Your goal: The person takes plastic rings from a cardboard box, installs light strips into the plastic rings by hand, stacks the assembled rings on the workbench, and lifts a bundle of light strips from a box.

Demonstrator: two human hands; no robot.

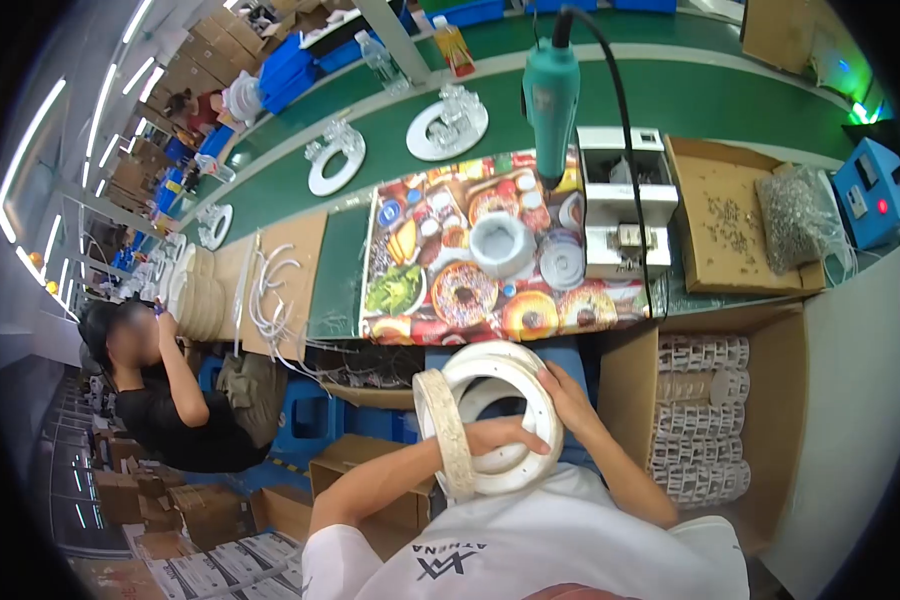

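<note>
Above my lap is a white ring-shaped part [500,360], which looks like stacked rings with small holes in the rim. My left hand [510,438] reaches into its opening and grips the near rim. A cream-coloured ring [440,425], like a roll of tape, stands around or against my left wrist; I cannot tell which. My right hand [568,400] is closed on the right outer side of the white part. Beyond it, on a food-printed mat [420,325], sits a pale round bowl-like piece [502,247]. A teal electric screwdriver [551,100] hangs over the mat.
Right of the mat stand a screw feeder [625,205] and a cardboard tray [700,265] with loose screws and a bag of screws [798,215]. A carton [785,420] holds white slotted parts. White discs [340,170] with clear pieces lie behind. A co-worker [185,400] sits at left.
</note>
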